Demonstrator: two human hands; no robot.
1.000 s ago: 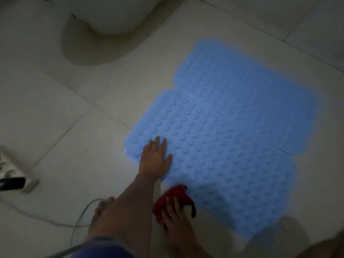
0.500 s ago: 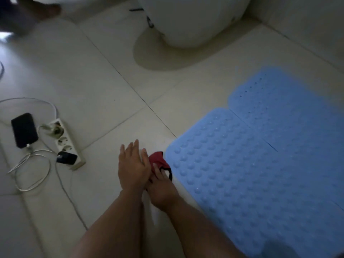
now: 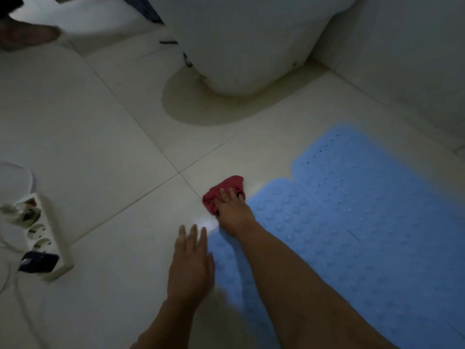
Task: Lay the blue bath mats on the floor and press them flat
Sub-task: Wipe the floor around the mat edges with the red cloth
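Two blue studded bath mats lie side by side on the pale tiled floor at the right: the near mat (image 3: 314, 248) and the far mat (image 3: 377, 177). My right hand (image 3: 232, 210) presses a red cloth (image 3: 221, 191) onto the tile just off the near mat's left corner, fingers spread over it. My left hand (image 3: 191, 263) lies flat with straight fingers on the floor beside the near mat's left edge, holding nothing.
A white toilet base (image 3: 246, 46) stands at the top centre with a wet-looking patch (image 3: 201, 104) in front of it. A white power strip (image 3: 40, 235) with plugs and cables lies at the left. A person's foot (image 3: 27, 34) shows at the top left.
My right hand has slid the red cloth forward along the floor by the mat's corner. My left hand has drawn back, apart from the right. The view has shifted left.
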